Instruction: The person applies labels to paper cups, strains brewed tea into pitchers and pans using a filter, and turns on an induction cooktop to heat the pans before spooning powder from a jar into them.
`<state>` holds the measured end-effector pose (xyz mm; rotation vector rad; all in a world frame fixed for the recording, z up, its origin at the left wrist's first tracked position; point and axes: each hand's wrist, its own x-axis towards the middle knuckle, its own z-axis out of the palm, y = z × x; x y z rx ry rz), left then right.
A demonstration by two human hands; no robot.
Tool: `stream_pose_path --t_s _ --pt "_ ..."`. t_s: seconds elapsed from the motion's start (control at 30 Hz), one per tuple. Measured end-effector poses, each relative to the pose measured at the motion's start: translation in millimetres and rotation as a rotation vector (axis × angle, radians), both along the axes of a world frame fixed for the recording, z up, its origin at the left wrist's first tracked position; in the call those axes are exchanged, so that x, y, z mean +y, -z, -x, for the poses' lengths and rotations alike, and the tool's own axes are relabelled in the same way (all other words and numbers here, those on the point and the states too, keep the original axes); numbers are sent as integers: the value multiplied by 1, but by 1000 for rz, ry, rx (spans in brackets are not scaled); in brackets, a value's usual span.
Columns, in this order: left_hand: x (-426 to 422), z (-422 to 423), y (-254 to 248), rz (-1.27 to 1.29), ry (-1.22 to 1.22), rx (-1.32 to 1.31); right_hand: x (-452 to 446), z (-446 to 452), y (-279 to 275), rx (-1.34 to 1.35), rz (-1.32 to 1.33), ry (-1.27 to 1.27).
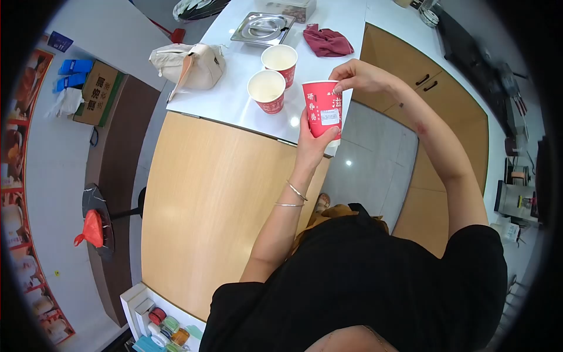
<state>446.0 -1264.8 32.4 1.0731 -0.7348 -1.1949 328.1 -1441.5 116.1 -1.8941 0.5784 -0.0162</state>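
Observation:
A red paper cup [323,104] with white lettering and a small white label is held in front of me, near the counter's corner. My left hand [315,141] is wrapped round its lower part. At the cup's top, my right hand [355,77] has its thumb and fingers closed on the rim. What is inside this cup is hidden. Two more red-and-white paper cups stand upright on the white counter to the left, one nearer [273,107] and one farther [288,75]. Both look pale inside.
Behind the cups lie a lidded steel pan [262,29], a maroon cloth [328,43] and a clear container [293,10]. A cream bag [202,67] sits at the counter's left edge. A red bag [92,229] rests on a dark stool; a cardboard box [98,94] is farther left.

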Motion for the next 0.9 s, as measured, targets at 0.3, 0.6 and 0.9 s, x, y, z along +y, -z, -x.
stream_pose_path --t_s 0.3,0.6,0.9 --pt "20 -2 58 45 -173 -195 -3 -62 3 -226 832 36" --pt "68 -11 61 56 -383 -199 28 -106 39 -49 1346 -331" --pt "105 -73 31 42 -528 73 15 -122 -13 5 388 -123"
